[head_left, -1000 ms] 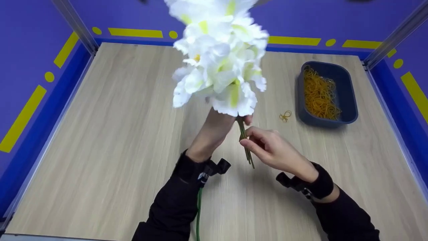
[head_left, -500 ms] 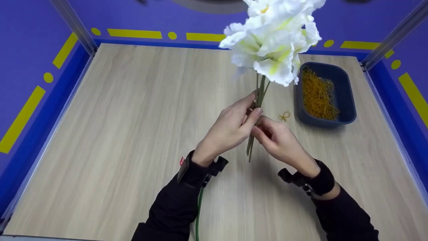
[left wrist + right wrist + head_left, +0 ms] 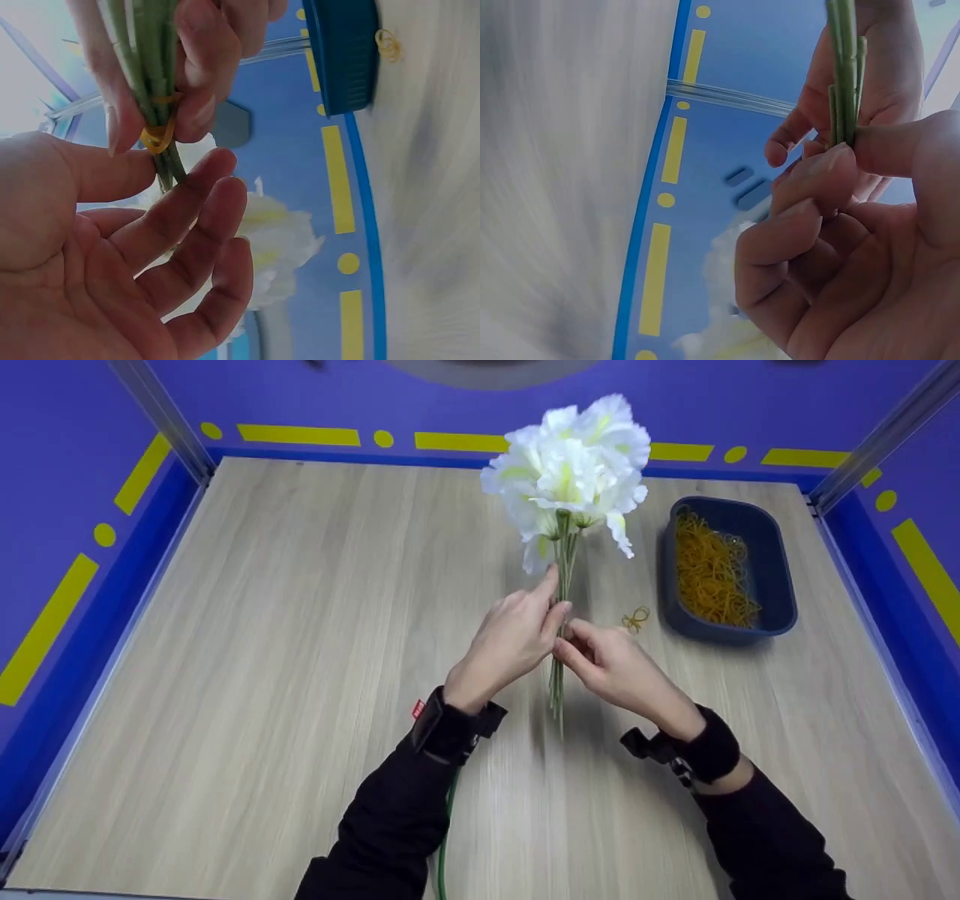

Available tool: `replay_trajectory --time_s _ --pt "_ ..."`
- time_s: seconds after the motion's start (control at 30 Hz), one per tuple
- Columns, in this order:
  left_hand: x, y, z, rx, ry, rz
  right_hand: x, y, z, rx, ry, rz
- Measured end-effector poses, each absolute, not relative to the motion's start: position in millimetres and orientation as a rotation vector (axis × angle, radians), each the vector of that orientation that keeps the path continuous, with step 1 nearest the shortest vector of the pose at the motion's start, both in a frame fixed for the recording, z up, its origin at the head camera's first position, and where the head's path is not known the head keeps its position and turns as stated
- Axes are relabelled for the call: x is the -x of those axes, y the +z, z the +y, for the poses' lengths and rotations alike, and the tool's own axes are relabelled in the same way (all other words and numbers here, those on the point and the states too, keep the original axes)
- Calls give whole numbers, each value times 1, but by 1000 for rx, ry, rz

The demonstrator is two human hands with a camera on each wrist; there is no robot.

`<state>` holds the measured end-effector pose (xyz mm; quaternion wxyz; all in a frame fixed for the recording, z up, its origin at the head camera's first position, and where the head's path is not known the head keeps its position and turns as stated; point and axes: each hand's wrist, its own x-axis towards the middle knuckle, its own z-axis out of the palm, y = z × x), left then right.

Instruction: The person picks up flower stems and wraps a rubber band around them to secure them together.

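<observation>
A bunch of white flowers with yellow-green markings (image 3: 574,469) stands upright over the table, blooms up. My left hand (image 3: 506,637) holds its green stems (image 3: 556,690) between thumb and fingers, index finger stretched up along them. Just below, my right hand (image 3: 626,667) pinches the same stems with thumb and fingertips. A yellow rubber band (image 3: 157,136) circles the stems between both hands in the left wrist view. Seen from the right wrist, the cut stem ends (image 3: 845,82) stick out past the right thumb and fingers.
At the right stands a dark blue bin (image 3: 776,585) with many yellow rubber bands (image 3: 709,574) in it. A few loose rubber bands (image 3: 635,619) lie on the wooden table (image 3: 300,660) beside it. Blue-purple panels (image 3: 52,495) wall the sides and back.
The flower bunch has swung from near the camera out to the right, then back left and lower. My left hand has turned its back toward the head camera. My right hand keeps pinching the stems.
</observation>
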<state>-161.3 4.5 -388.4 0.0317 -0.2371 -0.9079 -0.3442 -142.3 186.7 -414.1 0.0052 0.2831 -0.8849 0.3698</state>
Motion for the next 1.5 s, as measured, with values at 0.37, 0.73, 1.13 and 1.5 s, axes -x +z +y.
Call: replay_trajectory --time_s 0.37,0.73,1.13,1.5 --pt "181 -421 12 678 -944 -2953 158 -439 187 -763 1143 -3058" --pt "188 -451 19 697 -764 -3178 170 -466 188 -801 1026 -3331" --pt "190 -458 26 696 -726 -3214 174 -469 191 -760 969 -3423" --pt "190 -459 26 721 -816 -3247 175 -469 195 -802 816 -3406"
